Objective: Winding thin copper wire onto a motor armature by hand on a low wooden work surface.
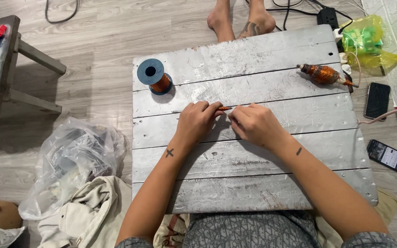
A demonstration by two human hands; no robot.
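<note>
spool (pixel 154 76): blue-flanged, wound with copper wire, upright on the counter's far left
wound armature (pixel 323 74): copper coils, lying on its side at the far right
counter (pixel 253 179): grey painted planks — scuffed
phones: one dark (pixel 377 100), one lit (pixel 390 156) — both on the floor, right
yellow-green bag (pixel 368 41): beside a power strip (pixel 329 16)
clear plastic bag (pixel 72 158): left, on the floor, above a cream garment (pixel 90 216)
stool (pixel 10 69): wooden, far left
</note>
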